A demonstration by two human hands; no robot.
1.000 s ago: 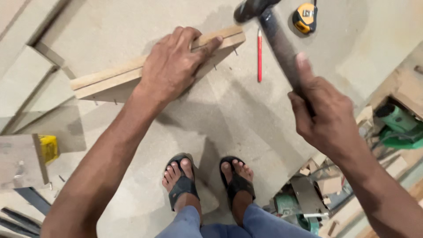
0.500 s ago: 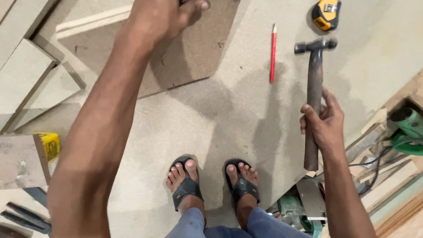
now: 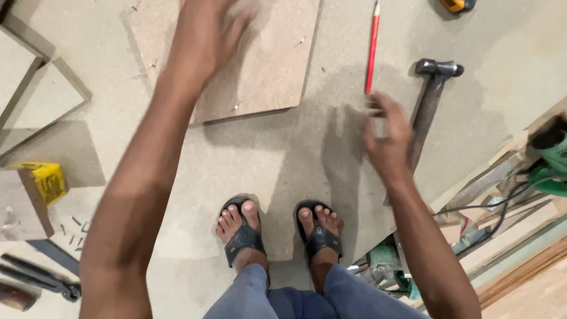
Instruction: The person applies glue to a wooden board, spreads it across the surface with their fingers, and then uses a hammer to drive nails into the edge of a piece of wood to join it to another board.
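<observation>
My left hand reaches far forward over a thin brown board lying on the big sheet. It is blurred and its fingertips run to the top edge, so what it grips is unclear. My right hand hovers low, fingers loosely apart and empty. Just right of it a hammer lies flat, head pointing away, its handle partly behind the hand. A red pencil lies just beyond my right fingers.
A yellow tape measure sits at the top edge. My sandalled feet stand on the sheet. A yellow-tipped block and loose nails lie at left. Green power tools, cables and wood strips crowd the right.
My right hand has let go of the hammer, which now lies flat on the sheet. The view has tipped down, and the wooden strip under my left hand has left the frame.
</observation>
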